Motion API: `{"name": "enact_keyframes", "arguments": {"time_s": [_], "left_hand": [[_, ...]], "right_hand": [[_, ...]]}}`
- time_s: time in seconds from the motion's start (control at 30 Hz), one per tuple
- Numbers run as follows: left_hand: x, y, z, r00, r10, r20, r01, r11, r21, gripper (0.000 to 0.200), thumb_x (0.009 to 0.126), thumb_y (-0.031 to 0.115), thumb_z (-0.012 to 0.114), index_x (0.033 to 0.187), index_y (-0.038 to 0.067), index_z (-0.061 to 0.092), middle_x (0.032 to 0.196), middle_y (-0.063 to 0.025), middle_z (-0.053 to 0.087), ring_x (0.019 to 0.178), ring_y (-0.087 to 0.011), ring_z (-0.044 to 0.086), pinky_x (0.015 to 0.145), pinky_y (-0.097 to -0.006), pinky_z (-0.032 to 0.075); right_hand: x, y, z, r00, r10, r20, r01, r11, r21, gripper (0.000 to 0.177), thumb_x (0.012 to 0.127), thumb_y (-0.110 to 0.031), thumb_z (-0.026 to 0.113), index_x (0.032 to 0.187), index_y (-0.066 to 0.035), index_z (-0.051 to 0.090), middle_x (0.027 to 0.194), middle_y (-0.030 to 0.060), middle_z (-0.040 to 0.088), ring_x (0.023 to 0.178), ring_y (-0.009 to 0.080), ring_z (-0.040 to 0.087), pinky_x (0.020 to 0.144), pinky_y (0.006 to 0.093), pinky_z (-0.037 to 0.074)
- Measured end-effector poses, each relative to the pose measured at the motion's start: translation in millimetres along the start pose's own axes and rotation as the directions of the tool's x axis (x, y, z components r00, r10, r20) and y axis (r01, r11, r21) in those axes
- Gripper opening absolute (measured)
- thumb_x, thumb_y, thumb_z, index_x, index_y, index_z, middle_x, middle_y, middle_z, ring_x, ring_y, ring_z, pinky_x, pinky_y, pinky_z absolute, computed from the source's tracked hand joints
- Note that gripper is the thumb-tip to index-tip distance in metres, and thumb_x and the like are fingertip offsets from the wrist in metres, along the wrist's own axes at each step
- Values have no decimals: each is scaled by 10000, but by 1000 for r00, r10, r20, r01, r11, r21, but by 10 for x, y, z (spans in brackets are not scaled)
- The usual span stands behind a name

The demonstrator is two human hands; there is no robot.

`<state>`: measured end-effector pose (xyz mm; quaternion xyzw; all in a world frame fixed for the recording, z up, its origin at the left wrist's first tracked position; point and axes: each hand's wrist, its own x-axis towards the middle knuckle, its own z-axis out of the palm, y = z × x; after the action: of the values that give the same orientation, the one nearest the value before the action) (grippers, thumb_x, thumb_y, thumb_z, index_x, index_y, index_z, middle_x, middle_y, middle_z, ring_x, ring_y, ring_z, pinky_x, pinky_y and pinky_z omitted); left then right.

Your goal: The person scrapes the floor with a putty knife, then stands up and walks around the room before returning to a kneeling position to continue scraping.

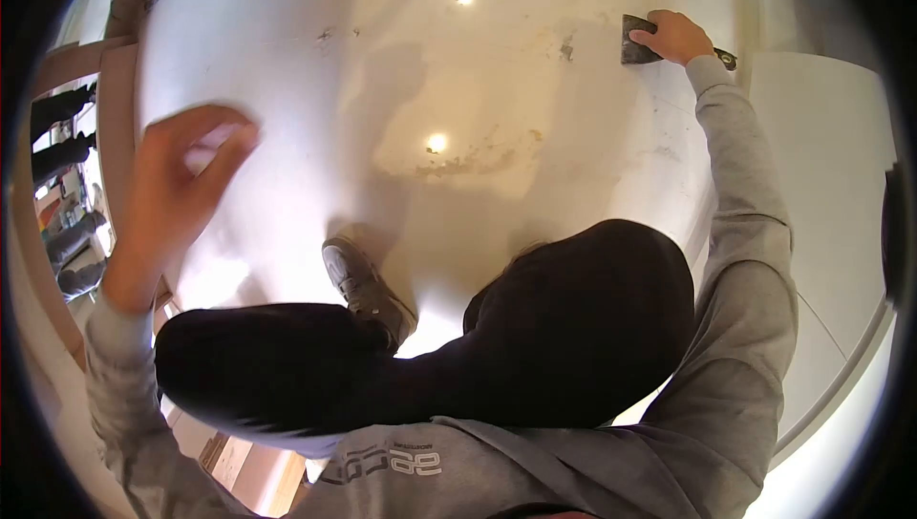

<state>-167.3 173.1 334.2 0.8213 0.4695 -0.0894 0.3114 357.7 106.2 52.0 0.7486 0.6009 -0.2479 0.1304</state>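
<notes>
My right hand (678,37) grips a putty knife (638,40) on the glossy pale floor (287,70). Its wide dark blade points left and the end of its handle pokes out behind my wrist. To the left, my left hand (186,170) hovers above the floor with its fingers curled toward the thumb. Something pale shows between those fingers, but motion blur hides what it is. Brownish scuffs and flaking patches (478,158) mark the floor between my two hands.
My shoe (363,280) is planted on the floor below the worn patch, under my bent knees. On the left stands a wooden frame (117,127) with a reflective surface inside it. A white panel (817,166) is at the right, beside my sleeve.
</notes>
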Motion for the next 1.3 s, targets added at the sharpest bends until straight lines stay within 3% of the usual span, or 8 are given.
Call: {"name": "enact_keyframes", "arguments": {"time_s": [0.13, 0.23, 0.33, 0.47, 0.67, 0.7, 1.2, 1.3], "left_hand": [[-260, 333, 61, 994, -26, -102, 0, 970, -242, 149, 900, 107, 665, 988, -10, 693, 956, -106, 709, 892, -171, 665, 827, -290, 502], [-433, 248, 45, 948, 297, -113, -279, 949, 148, 198, 825, 85, 739, 1000, 3, 695, 974, -136, 719, 873, -253, 690, 804, -314, 525], [-450, 73, -98, 991, -93, -93, 62, 955, -291, 216, 872, 140, 712, 1033, -2, 688, 964, -129, 718, 906, -219, 690, 824, -331, 527], [-232, 251, -152, 948, 120, -294, -156, 982, -102, 241, 892, 143, 692, 1059, -29, 674, 1039, -138, 702, 974, -212, 665, 874, -322, 506], [-502, -89, -346, 956, 258, -140, -265, 964, -36, 238, 843, 56, 707, 1065, -23, 671, 1037, -153, 701, 932, -247, 677, 863, -338, 513], [-417, 33, -352, 959, 212, -190, -231, 970, -82, 245, 850, 67, 704, 1076, -20, 666, 1046, -157, 698, 955, -247, 671, 877, -340, 508], [-449, 10, -377, 968, 211, -138, -220, 974, -53, 232, 871, 55, 663, 1088, -30, 663, 1076, -135, 691, 1007, -237, 654, 938, -339, 474], [-467, -18, -415, 972, 130, -197, -158, 978, -135, 217, 873, 62, 668, 1074, -21, 671, 1084, -134, 689, 1031, -240, 648, 962, -351, 467]], "right_hand": [[-129, -671, 61, 982, 61, -180, -55, 998, 38, 539, 822, -554, 623, 1053, -71, 676, 1079, 143, 679, 1031, 320, 636, 875, 454, 498], [-160, -310, -98, 997, 41, -65, -42, 999, -6, 528, 829, -535, 617, 1071, -69, 672, 1050, 143, 691, 1011, 318, 648, 882, 437, 499], [-197, -113, -120, 991, 125, -38, -123, 991, 55, 500, 822, -518, 629, 1025, -64, 674, 1020, 135, 700, 992, 314, 656, 858, 443, 507], [-188, -792, -28, 985, 130, -114, -126, 991, 45, 486, 820, -519, 622, 1029, -83, 674, 1043, 110, 697, 1004, 315, 651, 867, 457, 507], [-116, -362, -74, 991, 133, -13, -132, 990, 52, 521, 814, -550, 634, 1046, -85, 670, 1102, 141, 676, 1034, 313, 639, 884, 442, 501], [42, -564, 239, 984, 47, -170, -35, 997, 72, 507, 817, -550, 631, 1032, -92, 673, 1071, 135, 685, 1035, 315, 640, 883, 440, 503], [16, -226, -40, 996, 38, -83, -45, 996, -79, 549, 829, -565, 602, 1037, -62, 669, 1016, 135, 694, 994, 324, 650, 859, 451, 502], [40, -407, 172, 994, 54, -99, -44, 994, 103, 556, 824, -562, 612, 1039, -52, 669, 1021, 150, 696, 972, 322, 658, 846, 456, 503]]}}
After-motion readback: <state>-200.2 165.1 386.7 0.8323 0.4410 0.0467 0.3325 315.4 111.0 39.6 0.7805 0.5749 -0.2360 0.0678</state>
